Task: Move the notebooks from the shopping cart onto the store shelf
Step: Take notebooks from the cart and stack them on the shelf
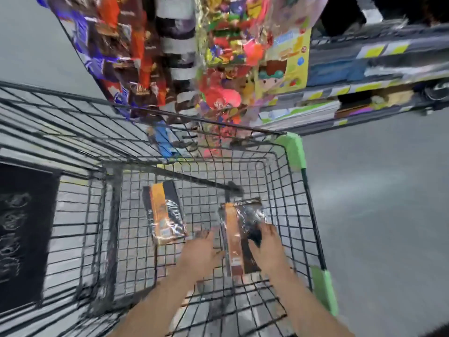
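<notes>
Filling the lower left and centre of the frame, the wire shopping cart (286,166) is standing with its green corner guards toward the right side, and the store shelf (364,76) is running across the upper right, its tiers carrying flat stacked stationery and yellow price tags. A hanging rack of bright snack and toy packets (184,57) is crowding the upper middle, just beyond the cart's far rim. Two shrink-wrapped notebook packs are lying low in the basket: the left notebook pack (165,215) is resting flat on the wire floor at centre, untouched, while the right notebook pack (239,237) is sitting slightly right of centre between both hands. The left hand (204,246) is pressing against that pack's left edge; motion blur is hiding whether its fingers are curled or straight, so I cannot tell its grip. The right hand (267,242) is lying over the pack's right side with its fingers seemingly wrapping the dark cover, though the blur is keeping that uncertain too. Judging by the glossy film, the packs are likely slippery, fairly stiff as a bundle and moderately heavy for paper, not fragile. Taking hold along the two long edges, thumbs on top and fingers under, looks safest, since the plastic wrap could be sliding under a one-sided pinch.
</notes>
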Action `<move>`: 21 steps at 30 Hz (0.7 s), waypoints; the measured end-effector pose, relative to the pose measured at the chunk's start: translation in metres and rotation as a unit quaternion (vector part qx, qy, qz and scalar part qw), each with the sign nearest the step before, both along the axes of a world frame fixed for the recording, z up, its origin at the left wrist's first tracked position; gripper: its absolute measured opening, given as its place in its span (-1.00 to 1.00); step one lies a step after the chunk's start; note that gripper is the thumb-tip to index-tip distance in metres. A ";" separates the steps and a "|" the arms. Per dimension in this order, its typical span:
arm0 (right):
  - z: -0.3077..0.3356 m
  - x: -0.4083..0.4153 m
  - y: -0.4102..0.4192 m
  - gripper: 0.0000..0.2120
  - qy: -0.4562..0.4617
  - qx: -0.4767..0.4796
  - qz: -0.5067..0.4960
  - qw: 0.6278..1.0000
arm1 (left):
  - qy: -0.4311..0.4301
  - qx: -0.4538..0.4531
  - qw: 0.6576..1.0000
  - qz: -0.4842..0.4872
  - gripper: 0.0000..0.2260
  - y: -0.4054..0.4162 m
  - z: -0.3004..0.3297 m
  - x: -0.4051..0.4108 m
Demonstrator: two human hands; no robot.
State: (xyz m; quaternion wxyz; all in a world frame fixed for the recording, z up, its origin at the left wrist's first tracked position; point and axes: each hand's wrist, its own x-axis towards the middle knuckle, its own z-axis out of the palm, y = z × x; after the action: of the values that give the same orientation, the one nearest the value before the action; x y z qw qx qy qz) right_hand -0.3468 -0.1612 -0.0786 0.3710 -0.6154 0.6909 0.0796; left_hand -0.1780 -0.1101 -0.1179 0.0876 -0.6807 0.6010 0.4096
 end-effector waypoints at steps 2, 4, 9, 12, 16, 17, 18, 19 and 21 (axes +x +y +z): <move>-0.016 -0.002 0.001 -0.45 0.036 0.002 -0.013 0.999 | 0.018 0.010 1.000 -0.001 -0.34 -0.002 -0.018 -0.012; -0.028 -0.003 0.003 -0.41 0.046 0.009 -0.025 0.999 | 0.063 0.012 0.997 0.051 -0.27 -0.002 -0.029 -0.022; -0.038 -0.002 0.002 -0.42 0.051 0.010 -0.034 0.998 | 0.223 -0.010 0.958 0.181 -0.11 0.004 -0.053 -0.034; -0.035 0.002 0.004 -0.41 0.035 -0.012 -0.023 0.999 | 0.280 -0.008 0.931 0.234 -0.14 0.012 -0.062 -0.035; -0.028 0.013 0.001 -0.39 -0.004 -0.051 -0.030 0.998 | 0.331 -0.043 0.886 0.320 -0.21 0.015 -0.051 -0.025; -0.026 0.016 -0.001 -0.38 -0.027 -0.057 -0.050 0.997 | 0.333 -0.058 0.879 0.335 -0.24 0.011 -0.042 -0.020; -0.026 0.017 -0.002 -0.37 -0.056 -0.056 -0.079 0.994 | 0.345 -0.064 0.867 0.355 -0.26 0.008 -0.035 -0.013; -0.025 0.018 -0.004 -0.36 -0.094 -0.052 -0.108 0.988 | 0.359 -0.060 0.854 0.373 -0.27 0.005 -0.029 -0.006; -0.022 0.018 -0.008 -0.38 -0.163 -0.022 -0.160 0.973 | 0.385 -0.047 0.834 0.394 -0.24 0.001 -0.019 0.011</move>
State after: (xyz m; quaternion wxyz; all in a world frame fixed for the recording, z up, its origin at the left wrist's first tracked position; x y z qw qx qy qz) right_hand -0.3287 -0.1693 -0.1010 0.4733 -0.5099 0.7117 -0.0974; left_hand -0.1667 -0.1096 -0.1370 -0.3516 -0.6504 0.2861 0.6095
